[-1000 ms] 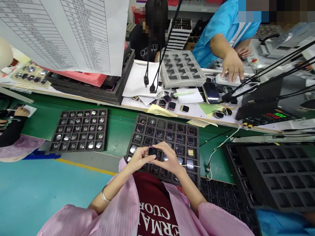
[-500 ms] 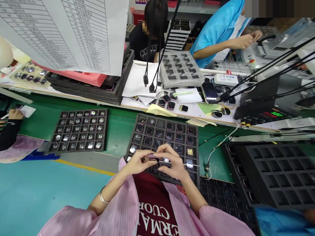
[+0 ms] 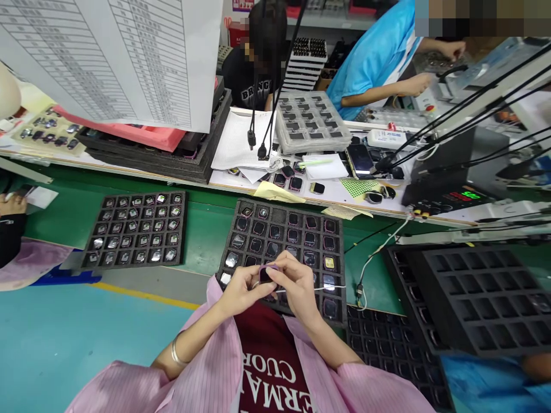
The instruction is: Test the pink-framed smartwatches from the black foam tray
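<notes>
Between both hands is a smartwatch body (image 3: 266, 274) with a purple-pink frame and a dark screen turned toward me. My left hand (image 3: 243, 289) is closed on its left side. The fingers of my right hand (image 3: 297, 284) pinch its right side, the thumb lying on the screen. A thin white cable (image 3: 329, 288) runs out to the right from under my right hand. Just below my hands is a black foam tray (image 3: 282, 215) with watch bodies in its compartments; one back-row compartment holds none. One watch (image 3: 329, 263) there has a lit yellow screen.
Another foam tray (image 3: 184, 229) of watches lies to the left. Stacked dark trays (image 3: 473, 252) stand at the right. The bench behind carries a clear plastic tray (image 3: 310, 143), a phone (image 3: 360, 159) and a power supply (image 3: 456, 198). Black cables (image 3: 252, 123) hang down. Co-workers sit opposite.
The watch has turned so its screen faces up toward me. My right fingers have closed in on it, with the thumb now on the screen. A co-worker's hands across the bench have moved apart.
</notes>
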Tool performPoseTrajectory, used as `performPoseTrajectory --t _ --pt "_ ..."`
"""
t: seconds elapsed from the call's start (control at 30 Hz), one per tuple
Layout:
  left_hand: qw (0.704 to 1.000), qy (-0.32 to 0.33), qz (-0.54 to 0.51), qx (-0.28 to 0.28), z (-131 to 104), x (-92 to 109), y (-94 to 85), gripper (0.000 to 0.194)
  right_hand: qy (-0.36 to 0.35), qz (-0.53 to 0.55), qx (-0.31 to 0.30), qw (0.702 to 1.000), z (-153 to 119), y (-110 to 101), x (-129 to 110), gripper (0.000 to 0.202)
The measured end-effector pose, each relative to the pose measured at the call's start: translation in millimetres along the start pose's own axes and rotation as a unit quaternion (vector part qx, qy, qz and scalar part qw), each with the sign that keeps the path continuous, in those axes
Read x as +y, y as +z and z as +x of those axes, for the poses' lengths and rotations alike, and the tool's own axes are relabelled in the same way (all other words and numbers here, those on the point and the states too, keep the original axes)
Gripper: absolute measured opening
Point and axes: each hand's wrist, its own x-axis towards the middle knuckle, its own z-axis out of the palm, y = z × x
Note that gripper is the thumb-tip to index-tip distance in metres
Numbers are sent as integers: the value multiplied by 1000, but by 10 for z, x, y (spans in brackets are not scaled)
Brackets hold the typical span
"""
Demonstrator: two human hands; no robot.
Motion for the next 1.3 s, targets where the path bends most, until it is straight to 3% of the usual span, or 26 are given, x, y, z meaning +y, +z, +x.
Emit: performPoseTrajectory --t 0.2,0.23,0.33,0.43,0.63,1.0,1.3 --pt "993 -66 -91 -16 23 70 -44 38 38 -1 -61 997 61 -82 -41 19" --pt "992 -75 -101 -18 27 76 -56 38 35 -9 -76 996 64 -124 -70 27" --pt "988 -100 -118 -24 32 72 -80 39 -9 -95 -167 981 56 -245 -150 53" --pt "984 -118 -132 -31 25 48 -88 44 -68 -202 -226 950 39 -301 -184 47" --pt "980 -132 -148 -16 -1 74 -73 49 -73 -192 -175 963 2 -222 -154 47" --pt "990 -86 -99 56 -94 139 35 41 -70 -111 -83 988 -106 -54 -53 42" --pt "994 -58 -69 59 -81 116 62 39 -67 -113 -80 988 -98 -100 -118 47"
